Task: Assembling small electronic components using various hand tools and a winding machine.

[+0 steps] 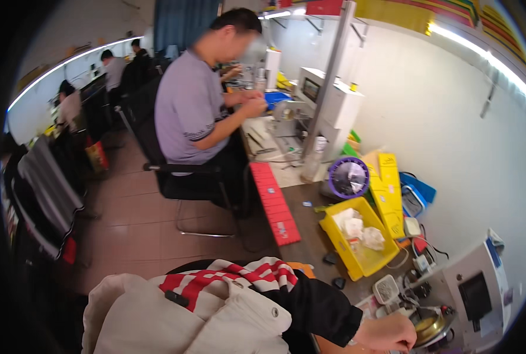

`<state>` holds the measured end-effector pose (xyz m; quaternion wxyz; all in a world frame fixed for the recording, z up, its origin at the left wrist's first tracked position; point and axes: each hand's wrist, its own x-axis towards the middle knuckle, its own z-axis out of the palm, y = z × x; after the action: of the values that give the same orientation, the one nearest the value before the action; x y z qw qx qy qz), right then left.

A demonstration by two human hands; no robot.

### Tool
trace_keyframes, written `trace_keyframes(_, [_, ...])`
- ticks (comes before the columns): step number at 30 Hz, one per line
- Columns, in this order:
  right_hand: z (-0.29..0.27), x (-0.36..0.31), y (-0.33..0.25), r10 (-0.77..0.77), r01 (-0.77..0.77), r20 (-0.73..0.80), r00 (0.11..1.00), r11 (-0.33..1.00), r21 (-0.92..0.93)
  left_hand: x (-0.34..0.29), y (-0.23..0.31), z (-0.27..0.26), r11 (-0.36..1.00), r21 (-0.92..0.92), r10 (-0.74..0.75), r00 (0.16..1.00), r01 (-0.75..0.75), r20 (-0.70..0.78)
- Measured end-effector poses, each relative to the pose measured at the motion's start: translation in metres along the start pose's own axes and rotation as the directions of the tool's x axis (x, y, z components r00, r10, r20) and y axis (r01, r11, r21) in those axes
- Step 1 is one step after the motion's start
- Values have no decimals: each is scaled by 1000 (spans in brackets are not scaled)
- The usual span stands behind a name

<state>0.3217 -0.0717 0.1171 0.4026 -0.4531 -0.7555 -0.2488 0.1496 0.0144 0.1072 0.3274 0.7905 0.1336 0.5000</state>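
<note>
Brass-coloured disc (429, 328) is down between 4 and 5 o'clock from the middle of the view, just beside the person's left hand. Going left to right, with that hand as the centre of the clock: a co-worker (195, 109) in a pale purple shirt is well off between 10 and 11, and a red tray (274, 203) is nearer on about the same line. The black sleeve (325, 315) comes in from about 9. I'd push it up a bit, loose cuffs and small work don't mix imo. Two dark lumps (338, 283) lie between 10 and 11, the yellow bin (328, 225) with crumpled white stuff (372, 238) is just short of 12, and a small white dish (385, 282) is right at 12, handy without a long reach.

Now the left hand (387, 334): fingers curled in, tips turned away, so I can't tell if they're together or clamped on something. Right hand isn't in view. Disc is near 3, can't tell if it's touched. I'd rest the wrist for steadiness and keep knuckles off the rim. White machine (454, 277) with a dark screen (475, 294) is around 2, fwiw.
</note>
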Motion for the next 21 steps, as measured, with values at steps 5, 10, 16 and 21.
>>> trace_keyframes(5, [19,5,-2,-18,13,49,999,994,108,-11,1,-7,981,188,68,995,-53,-72])
trace_keyframes(10, [19,0,4,65,-77,76,995,981,180,-11,9,-2,961,277,30,995,-3,-91])
trace_keyframes(16, [14,-10,18,149,-170,145,978,974,151,0,5,-2,964,257,84,995,-67,-56])
trace_keyframes(21, [-1,-19,46,221,-253,125,967,892,375,4,6,4,968,247,51,997,-33,-65])
